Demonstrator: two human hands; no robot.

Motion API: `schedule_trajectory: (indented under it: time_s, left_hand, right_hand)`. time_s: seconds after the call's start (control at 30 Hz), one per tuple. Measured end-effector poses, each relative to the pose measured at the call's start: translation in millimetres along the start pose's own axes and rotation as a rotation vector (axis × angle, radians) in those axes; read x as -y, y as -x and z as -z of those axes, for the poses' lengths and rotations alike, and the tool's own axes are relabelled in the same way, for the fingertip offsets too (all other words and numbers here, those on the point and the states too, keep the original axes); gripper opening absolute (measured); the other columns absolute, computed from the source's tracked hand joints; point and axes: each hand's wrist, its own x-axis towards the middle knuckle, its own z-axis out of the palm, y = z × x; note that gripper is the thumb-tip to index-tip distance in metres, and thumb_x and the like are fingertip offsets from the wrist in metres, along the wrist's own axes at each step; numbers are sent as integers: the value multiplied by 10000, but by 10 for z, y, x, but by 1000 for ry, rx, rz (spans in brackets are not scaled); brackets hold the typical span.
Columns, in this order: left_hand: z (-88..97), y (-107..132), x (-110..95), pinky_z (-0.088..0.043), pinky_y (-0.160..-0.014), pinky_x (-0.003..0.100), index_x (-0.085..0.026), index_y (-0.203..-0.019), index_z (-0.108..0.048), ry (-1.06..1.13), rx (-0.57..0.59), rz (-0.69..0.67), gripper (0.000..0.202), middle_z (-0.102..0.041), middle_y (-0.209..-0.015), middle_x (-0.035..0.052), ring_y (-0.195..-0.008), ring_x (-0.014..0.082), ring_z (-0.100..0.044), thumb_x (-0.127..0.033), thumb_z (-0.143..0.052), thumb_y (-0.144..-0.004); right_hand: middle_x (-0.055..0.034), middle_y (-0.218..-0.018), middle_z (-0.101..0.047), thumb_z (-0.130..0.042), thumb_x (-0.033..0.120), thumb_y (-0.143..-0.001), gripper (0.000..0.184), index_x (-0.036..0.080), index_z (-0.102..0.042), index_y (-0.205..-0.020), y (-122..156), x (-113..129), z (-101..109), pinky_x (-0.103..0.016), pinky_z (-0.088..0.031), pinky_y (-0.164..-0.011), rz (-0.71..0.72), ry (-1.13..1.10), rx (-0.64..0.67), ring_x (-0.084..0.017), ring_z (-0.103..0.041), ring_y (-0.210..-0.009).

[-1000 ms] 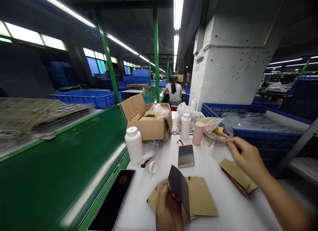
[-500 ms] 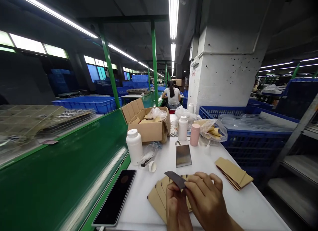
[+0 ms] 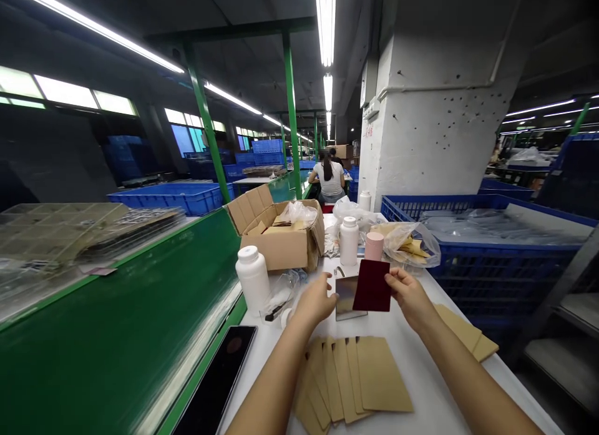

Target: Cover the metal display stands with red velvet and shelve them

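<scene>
My right hand [image 3: 408, 293] pinches the right edge of a dark red rectangular sheet [image 3: 373, 286] between thumb and fingers, raised above the table. Behind the sheet and partly covered by it is a shiny grey mirror-like plate [image 3: 344, 309]. Close to that plate's left edge, my left hand [image 3: 319, 299] has its thumb and fingers apart, with nothing visible between them. Nearer to me, several flat brown kraft pieces [image 3: 384, 376] lie fanned out on the white table, some with dark marks at their upper corners.
A black phone [image 3: 218, 376] lies left, beside the green conveyor belt [image 3: 116, 322]. White bottles [image 3: 253, 279], a pink canister [image 3: 374, 246], an open cardboard box [image 3: 281, 251] and a plastic bag [image 3: 416, 244] stand farther back. More brown pieces [image 3: 463, 329] and a blue crate [image 3: 482, 260] are right.
My hands have moved apart and forward, off the fanned pieces. Earlier both held a dark grey bent strip there; now my right hand alone holds a dark red sheet before the plate.
</scene>
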Motion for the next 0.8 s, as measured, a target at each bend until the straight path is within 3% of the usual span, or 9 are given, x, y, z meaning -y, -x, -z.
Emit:
schedule_trajectory:
  time_s: [0.1,0.2,0.37,0.47,0.53,0.63,0.8]
  left_hand:
    - [-235,-162,51,-378,-648,267,-230,-1149,-545,-10,29,-45,377,-680,-883,24,-797,202,-609,-156,-538,-779]
    - [-328,-164,93,-349,-628,263,-235,-1088,-570,-5,-2,-68,338,-659,-819,15,-750,190,-584,-105,-481,-788]
    - [-294,-83,143,-383,-654,255,-240,-1078,-581,75,1,-117,347,-654,-792,4,-749,179,-597,-99,-463,-783]
    - [-202,-26,147,-425,-709,270,-218,-1108,-560,136,-49,-132,299,-673,-920,36,-872,194,-615,-182,-431,-840]
    - [-123,6,132,-437,-725,291,-189,-1000,-590,155,-104,-122,220,-668,-968,67,-902,211,-609,-266,-436,-862]
    - [-52,36,88,-439,-688,296,-180,-811,-619,204,-79,-120,203,-680,-841,56,-798,207,-615,-359,-523,-823]
    - [-123,41,45,-409,-598,269,-175,-734,-610,337,-34,-45,182,-640,-681,19,-650,171,-576,-349,-570,-768]
  right_hand:
    - [9,-694,-633,-807,490,-580,415,192,-563,-733,57,-157,9,-245,-410,-611,-64,-20,13,-126,-543,-621]
    - [10,-665,-611,-808,485,-584,416,179,-563,-724,125,-239,-8,-236,-395,-573,-109,-9,41,-118,-522,-587]
    - [17,-672,-590,-769,473,-654,379,171,-554,-731,220,-293,-117,-224,-366,-561,-114,30,79,-110,-496,-593]
    - [7,-703,-594,-726,485,-704,358,173,-556,-747,264,-325,-185,-243,-393,-610,-36,95,73,-131,-517,-650]
    - [4,-694,-585,-707,498,-720,358,175,-556,-746,274,-342,-215,-247,-388,-596,6,143,43,-136,-509,-643]
    - [-2,-677,-581,-701,495,-726,351,174,-561,-740,272,-348,-249,-245,-387,-565,37,155,12,-133,-494,-617]
    - [9,-644,-548,-685,484,-745,329,178,-563,-738,285,-337,-289,-228,-381,-517,38,187,24,-115,-461,-581]
